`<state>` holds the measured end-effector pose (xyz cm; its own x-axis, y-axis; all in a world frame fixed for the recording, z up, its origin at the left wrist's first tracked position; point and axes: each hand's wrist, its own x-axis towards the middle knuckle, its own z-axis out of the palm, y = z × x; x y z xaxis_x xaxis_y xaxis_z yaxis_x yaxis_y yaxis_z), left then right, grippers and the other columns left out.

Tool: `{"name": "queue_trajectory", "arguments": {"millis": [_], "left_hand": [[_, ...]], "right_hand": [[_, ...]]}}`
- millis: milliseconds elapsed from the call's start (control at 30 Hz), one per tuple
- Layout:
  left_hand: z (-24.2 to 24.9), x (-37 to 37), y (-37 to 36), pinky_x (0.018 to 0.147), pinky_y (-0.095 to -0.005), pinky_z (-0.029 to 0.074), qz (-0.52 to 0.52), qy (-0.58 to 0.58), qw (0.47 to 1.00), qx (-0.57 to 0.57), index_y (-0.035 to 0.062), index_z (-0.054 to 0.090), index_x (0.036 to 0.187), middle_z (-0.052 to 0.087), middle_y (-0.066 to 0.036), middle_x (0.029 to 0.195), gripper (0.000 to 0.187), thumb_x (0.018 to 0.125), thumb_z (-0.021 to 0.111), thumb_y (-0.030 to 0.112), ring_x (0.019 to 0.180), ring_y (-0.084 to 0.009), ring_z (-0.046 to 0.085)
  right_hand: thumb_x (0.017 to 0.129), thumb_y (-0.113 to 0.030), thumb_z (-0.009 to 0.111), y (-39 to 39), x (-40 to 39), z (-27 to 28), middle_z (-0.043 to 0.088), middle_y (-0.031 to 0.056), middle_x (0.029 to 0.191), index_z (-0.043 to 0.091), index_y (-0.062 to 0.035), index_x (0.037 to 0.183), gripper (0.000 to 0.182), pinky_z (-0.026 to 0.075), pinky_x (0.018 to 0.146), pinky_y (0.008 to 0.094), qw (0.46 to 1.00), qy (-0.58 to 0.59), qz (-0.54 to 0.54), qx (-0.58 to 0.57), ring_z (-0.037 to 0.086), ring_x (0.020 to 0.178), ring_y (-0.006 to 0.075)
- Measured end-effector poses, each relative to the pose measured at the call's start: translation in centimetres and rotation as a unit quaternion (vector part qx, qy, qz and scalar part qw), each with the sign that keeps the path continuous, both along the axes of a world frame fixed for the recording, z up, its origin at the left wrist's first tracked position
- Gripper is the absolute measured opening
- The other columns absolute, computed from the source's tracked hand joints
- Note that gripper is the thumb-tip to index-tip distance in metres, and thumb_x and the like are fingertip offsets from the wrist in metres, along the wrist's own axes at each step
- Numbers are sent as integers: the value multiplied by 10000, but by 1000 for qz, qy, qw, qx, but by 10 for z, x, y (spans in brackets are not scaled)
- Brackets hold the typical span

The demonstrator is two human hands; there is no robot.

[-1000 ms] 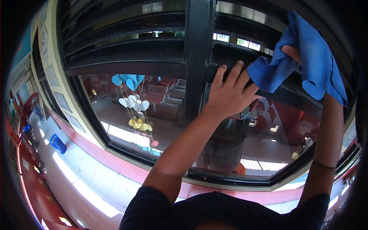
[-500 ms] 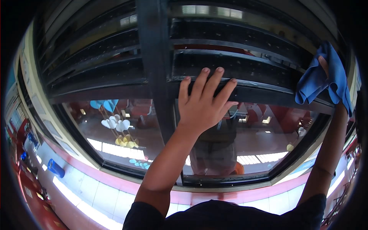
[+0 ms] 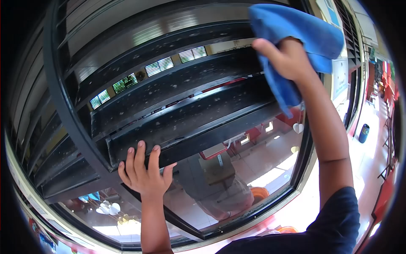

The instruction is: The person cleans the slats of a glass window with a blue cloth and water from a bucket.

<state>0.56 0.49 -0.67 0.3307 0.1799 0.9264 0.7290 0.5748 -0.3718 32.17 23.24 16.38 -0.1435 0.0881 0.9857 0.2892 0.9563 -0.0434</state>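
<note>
A blue cloth [image 3: 313, 31] hangs draped over and around my right hand [image 3: 285, 57], which holds it near the upper right of the louvered window. Its thumb sticks out to the left; the other fingers are hidden behind the cloth. My left hand [image 3: 146, 171] rests with spread fingers on the lower dark frame rail, its fingertips against the bottom slat [image 3: 194, 120]. The dark louver slats [image 3: 169, 95] carry many pale specks. Below them is a glass pane [image 3: 270, 169] with reflections in it.
A dark upright post [image 3: 63, 101] divides the window on the left. Papers are posted on the wall at the right [image 3: 339, 76]. A blue bin [image 3: 363, 133] stands on the walkway farther right. Heart-shaped decorations [image 3: 108, 208] show through or in the lower left pane.
My view has turned to the right and tilted. My right hand has lifted the blue cloth higher, toward the upper slats. My left hand stays on the frame, fingers spread.
</note>
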Motion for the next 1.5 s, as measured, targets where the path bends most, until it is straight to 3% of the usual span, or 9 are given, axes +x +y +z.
{"name": "queue_trajectory", "arguments": {"millis": [200,400,600,667,700,800,1267,1400,1500], "left_hand": [[5,16,-9,1057,-540,335,17,-36,999,-37,153,629,1219,589,-134,1371,561,1007,369,602,1265,-367,535],[5,20,-13,1088,-549,304,37,-48,996,-65,17,577,1288,547,-198,1413,593,1005,424,515,1327,-404,476],[13,28,1,981,-512,395,-45,-9,999,-6,77,663,1175,652,-142,1287,589,977,480,601,1187,-373,587],[11,28,2,977,-525,400,-35,-9,999,-3,53,664,1169,652,-166,1275,618,982,462,607,1179,-386,583],[11,30,3,975,-531,400,-36,-12,999,-1,43,664,1166,652,-172,1274,624,984,460,605,1177,-388,583],[11,31,4,970,-545,402,-33,-16,999,-1,27,660,1167,650,-189,1270,627,987,464,594,1173,-402,581],[11,32,2,991,-555,390,-56,-37,998,-7,28,674,1189,639,-195,1294,637,969,500,600,1191,-408,573],[10,29,3,1010,-560,375,-57,-35,998,1,39,680,1180,642,-189,1293,640,966,493,612,1196,-402,574],[9,28,6,1019,-564,366,-59,-31,998,15,44,686,1157,653,-188,1272,637,965,488,618,1190,-393,582]], "right_hand": [[808,-576,710,-18,-34,29,658,124,953,675,-83,983,524,478,866,424,954,-146,65,253,639,914,330],[790,-658,631,17,-11,19,675,105,878,639,-80,875,585,459,850,436,963,-102,24,247,644,839,346],[799,-608,702,91,86,36,679,186,952,649,-43,1078,633,519,790,418,970,-125,-193,78,668,860,362],[815,-639,690,139,120,45,699,205,1008,638,-50,1189,700,529,851,410,992,-95,-78,32,692,913,350],[826,-693,647,109,129,43,705,202,1077,643,-47,1205,749,526,900,400,983,-86,-79,-141,693,976,347],[828,-749,594,113,124,48,696,215,1092,648,-35,1196,804,524,909,411,958,-101,-253,-90,685,992,374],[813,-748,608,129,115,68,685,196,1193,692,-75,1213,787,506,955,452,976,-126,-150,-97,674,1056,385],[918,-658,542,141,106,71,719,163,1092,754,-127,1089,597,523,912,431,953,-105,-282,-14,691,974,348],[909,-689,526,161,106,78,718,162,1100,750,-130,1104,634,514,933,432,976,-129,-177,-11,689,990,346]]}}
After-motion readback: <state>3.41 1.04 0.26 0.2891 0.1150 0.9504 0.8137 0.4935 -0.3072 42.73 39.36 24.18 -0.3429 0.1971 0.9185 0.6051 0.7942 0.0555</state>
